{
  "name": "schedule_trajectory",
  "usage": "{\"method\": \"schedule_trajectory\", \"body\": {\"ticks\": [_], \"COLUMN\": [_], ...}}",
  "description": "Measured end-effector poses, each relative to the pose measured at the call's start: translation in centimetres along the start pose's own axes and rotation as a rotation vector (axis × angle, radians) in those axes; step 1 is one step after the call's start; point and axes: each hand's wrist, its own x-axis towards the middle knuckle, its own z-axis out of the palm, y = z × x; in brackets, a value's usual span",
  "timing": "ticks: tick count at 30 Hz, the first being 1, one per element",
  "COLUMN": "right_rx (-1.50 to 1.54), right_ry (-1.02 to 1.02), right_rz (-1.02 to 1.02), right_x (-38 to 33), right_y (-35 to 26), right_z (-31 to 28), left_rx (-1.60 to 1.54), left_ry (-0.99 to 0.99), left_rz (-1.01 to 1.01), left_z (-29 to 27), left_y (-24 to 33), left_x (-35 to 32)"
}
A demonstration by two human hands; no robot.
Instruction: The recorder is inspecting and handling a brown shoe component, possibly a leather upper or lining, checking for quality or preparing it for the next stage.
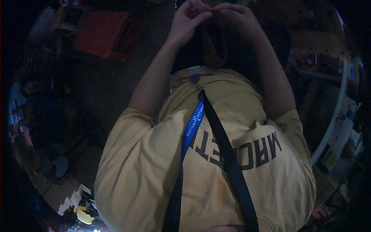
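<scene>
My left hand (189,19) and my right hand (236,17) are raised together at the top of the head view, with curled fingers and fingertips meeting. The dim light hides whether anything small is pinched between them. A brownish shape (215,48) hangs in the dark gap between my forearms, just under the hands. Below is my yellow shirt (154,166) with dark lettering. A black strap (228,154) and a blue lanyard (192,129) run down its front from a small purple clip (195,78).
A red crate (106,34) lies on the dark floor at the upper left. A small fan (56,163) stands at the left. White stacked pieces (72,200) and a yellow object (85,215) sit at the lower left. A cluttered bench with a white curved edge (335,116) runs along the right.
</scene>
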Motion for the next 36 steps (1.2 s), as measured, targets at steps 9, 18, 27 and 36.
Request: {"method": "schedule_trajectory", "body": {"ticks": [9,18,27,36], "right_rx": [-0.332,-0.315,-0.349,-0.432], "right_ry": [-0.061,0.047,0.021,0.081], "right_rz": [0.085,-0.118,-0.123,-0.176], "right_x": [1.7,1.7,1.0,0.6], "right_y": [-0.8,0.8,-0.4,-0.2], "right_z": [-2.0,-0.8,0.6,1.0], "left_rx": [0.049,0.134,0.163,0.396], "left_ry": [-0.062,0.061,0.083,0.121], "left_rz": [-0.015,-0.023,-0.038,-0.016], "left_z": [-0.3,0.2,-0.7,-0.2], "left_y": [-0.7,-0.1,1.5,3.1], "left_x": [0.2,-0.4,-1.2,-1.1]}}
